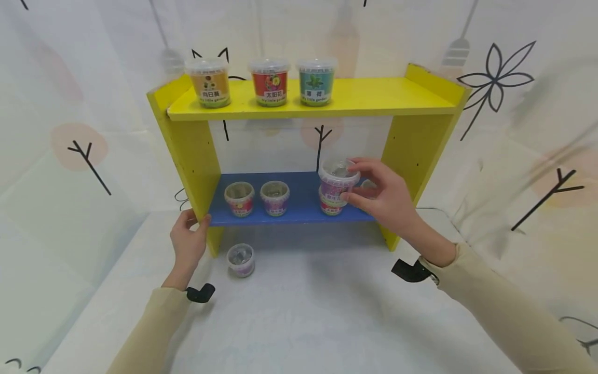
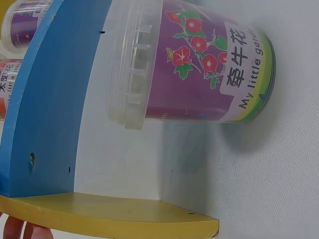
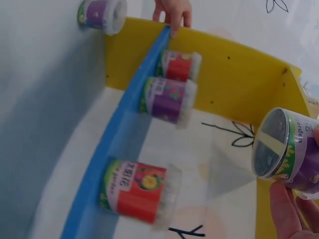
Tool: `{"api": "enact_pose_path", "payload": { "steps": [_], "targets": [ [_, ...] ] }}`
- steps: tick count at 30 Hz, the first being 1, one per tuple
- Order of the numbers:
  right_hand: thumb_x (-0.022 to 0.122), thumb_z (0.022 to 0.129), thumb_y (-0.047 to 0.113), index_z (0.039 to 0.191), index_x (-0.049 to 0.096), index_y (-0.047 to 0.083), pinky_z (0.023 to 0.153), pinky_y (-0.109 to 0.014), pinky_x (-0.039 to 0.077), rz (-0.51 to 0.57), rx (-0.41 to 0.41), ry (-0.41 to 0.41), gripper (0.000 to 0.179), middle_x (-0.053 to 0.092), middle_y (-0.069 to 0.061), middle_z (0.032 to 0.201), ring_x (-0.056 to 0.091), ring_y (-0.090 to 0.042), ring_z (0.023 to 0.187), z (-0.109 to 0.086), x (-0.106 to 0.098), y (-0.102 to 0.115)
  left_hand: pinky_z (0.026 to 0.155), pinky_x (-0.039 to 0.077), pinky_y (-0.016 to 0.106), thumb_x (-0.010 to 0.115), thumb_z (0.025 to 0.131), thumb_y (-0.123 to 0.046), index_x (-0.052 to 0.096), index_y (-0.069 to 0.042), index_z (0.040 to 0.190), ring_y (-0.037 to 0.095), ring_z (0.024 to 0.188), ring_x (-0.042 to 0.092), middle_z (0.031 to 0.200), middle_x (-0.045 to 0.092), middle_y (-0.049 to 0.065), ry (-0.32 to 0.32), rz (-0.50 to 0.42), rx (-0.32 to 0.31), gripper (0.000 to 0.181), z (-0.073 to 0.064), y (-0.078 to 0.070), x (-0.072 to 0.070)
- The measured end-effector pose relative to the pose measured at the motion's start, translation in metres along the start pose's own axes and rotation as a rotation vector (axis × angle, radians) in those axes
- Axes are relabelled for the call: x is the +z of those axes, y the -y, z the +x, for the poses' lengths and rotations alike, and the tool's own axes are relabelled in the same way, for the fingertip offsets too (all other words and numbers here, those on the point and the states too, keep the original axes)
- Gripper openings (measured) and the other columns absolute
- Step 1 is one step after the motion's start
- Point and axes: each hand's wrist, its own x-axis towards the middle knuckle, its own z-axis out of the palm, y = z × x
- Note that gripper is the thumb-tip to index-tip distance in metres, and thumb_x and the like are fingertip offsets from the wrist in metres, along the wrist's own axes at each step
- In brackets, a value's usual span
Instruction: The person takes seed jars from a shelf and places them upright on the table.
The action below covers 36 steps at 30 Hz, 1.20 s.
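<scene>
My right hand [image 1: 385, 195] grips a purple-labelled plastic cup [image 1: 335, 182] by its side, thumb and fingers around it. This cup is off the blue board, in front of and partly covering a red-labelled cup [image 3: 142, 189] that stands there. In the right wrist view the held cup [image 3: 294, 149] shows its dark base. At the left, my left hand [image 1: 189, 239] holds the yellow side panel [image 1: 189, 150] of the shelf at the blue board's height. Another purple cup [image 2: 199, 64] stands on the table below, near the left hand.
On the blue board [image 1: 299, 202], a red cup [image 1: 240, 200] and a purple cup [image 1: 275, 199] stand at left; another cup [image 1: 368, 185] is mostly hidden by the right hand. The yellow top board [image 1: 374, 93] bears orange [image 1: 210, 85], red [image 1: 270, 85] and teal [image 1: 316, 85] lidded cups.
</scene>
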Motion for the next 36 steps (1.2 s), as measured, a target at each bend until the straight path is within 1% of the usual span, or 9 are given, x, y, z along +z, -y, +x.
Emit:
{"api": "enact_pose_path", "payload": {
  "steps": [3, 5, 11, 14, 19, 23, 29, 32, 36],
  "targets": [
    [0.076, 0.081, -0.011, 0.122, 0.06, -0.002, 0.085, -0.028, 0.056, 0.049, 0.02, 0.005, 0.045, 0.056, -0.01, 0.136, 0.058, -0.025, 0.121, -0.005, 0.007, -0.004, 0.102, 0.047, 0.051, 0.067, 0.097, -0.027, 0.059, -0.004, 0.125, 0.031, 0.122, 0.056, 0.12, 0.061, 0.014, 0.001, 0.001, -0.003, 0.037, 0.0, 0.001, -0.001],
    [0.076, 0.08, -0.011, 0.122, 0.06, -0.003, 0.085, -0.028, 0.056, 0.062, 0.029, 0.01, 0.045, 0.056, -0.01, 0.135, 0.058, -0.025, 0.121, -0.008, 0.011, -0.007, 0.102, 0.047, 0.051, 0.066, 0.097, -0.028, 0.059, -0.004, 0.125, 0.031, 0.122, 0.056, 0.12, 0.061, 0.014, 0.001, 0.001, -0.005, 0.037, -0.001, 0.002, -0.001],
    [0.077, 0.079, -0.013, 0.122, 0.059, -0.003, 0.085, -0.031, 0.057, 0.114, 0.051, 0.035, 0.048, 0.055, -0.013, 0.135, 0.058, -0.022, 0.119, -0.017, 0.023, -0.016, 0.103, 0.046, 0.051, 0.066, 0.097, -0.027, 0.059, -0.004, 0.125, 0.031, 0.122, 0.056, 0.12, 0.061, 0.014, -0.001, -0.003, -0.013, 0.037, -0.002, 0.002, -0.001],
    [0.076, 0.08, -0.012, 0.122, 0.059, -0.003, 0.085, -0.033, 0.057, 0.112, 0.06, 0.051, 0.047, 0.055, -0.014, 0.136, 0.057, -0.023, 0.12, -0.023, 0.027, -0.022, 0.103, 0.046, 0.051, 0.066, 0.097, -0.027, 0.06, -0.004, 0.124, 0.03, 0.121, 0.056, 0.12, 0.061, 0.013, 0.0, -0.008, -0.01, 0.036, -0.001, 0.002, 0.0],
    [0.078, 0.08, -0.008, 0.122, 0.062, -0.001, 0.084, -0.035, 0.057, 0.089, 0.071, 0.072, 0.044, 0.056, -0.014, 0.136, 0.057, -0.03, 0.121, -0.031, 0.036, -0.03, 0.103, 0.047, 0.05, 0.066, 0.097, -0.029, 0.06, -0.005, 0.125, 0.029, 0.121, 0.056, 0.121, 0.061, 0.012, 0.005, -0.007, -0.014, 0.037, 0.0, 0.002, 0.001],
    [0.079, 0.081, -0.004, 0.121, 0.063, 0.0, 0.084, -0.034, 0.058, 0.078, 0.092, 0.081, 0.043, 0.056, -0.013, 0.135, 0.057, -0.03, 0.121, -0.038, 0.045, -0.034, 0.103, 0.047, 0.049, 0.066, 0.097, -0.028, 0.06, -0.005, 0.125, 0.029, 0.121, 0.056, 0.12, 0.061, 0.012, 0.005, -0.007, -0.012, 0.037, 0.001, 0.001, 0.001],
    [0.08, 0.079, -0.004, 0.118, 0.065, 0.0, 0.085, -0.035, 0.057, 0.127, 0.115, 0.089, 0.041, 0.056, -0.013, 0.137, 0.056, -0.03, 0.123, -0.05, 0.061, -0.044, 0.103, 0.047, 0.048, 0.066, 0.097, -0.028, 0.059, -0.005, 0.125, 0.027, 0.12, 0.056, 0.12, 0.061, 0.012, 0.006, -0.002, -0.002, 0.037, 0.003, -0.001, 0.001],
    [0.08, 0.079, -0.003, 0.118, 0.065, 0.001, 0.086, -0.035, 0.057, 0.145, 0.127, 0.109, 0.041, 0.056, -0.013, 0.136, 0.056, -0.031, 0.122, -0.056, 0.07, -0.051, 0.103, 0.047, 0.048, 0.066, 0.097, -0.028, 0.059, -0.004, 0.126, 0.027, 0.12, 0.056, 0.121, 0.061, 0.012, 0.002, 0.0, -0.013, 0.038, 0.004, -0.002, 0.001],
    [0.081, 0.079, 0.0, 0.117, 0.066, 0.003, 0.086, -0.035, 0.057, 0.15, 0.172, 0.129, 0.041, 0.056, -0.01, 0.136, 0.056, -0.029, 0.122, -0.065, 0.082, -0.058, 0.104, 0.046, 0.048, 0.065, 0.098, -0.028, 0.058, -0.004, 0.127, 0.028, 0.121, 0.056, 0.122, 0.061, 0.013, 0.003, 0.005, -0.026, 0.039, 0.002, -0.002, 0.001]
  ]
}}
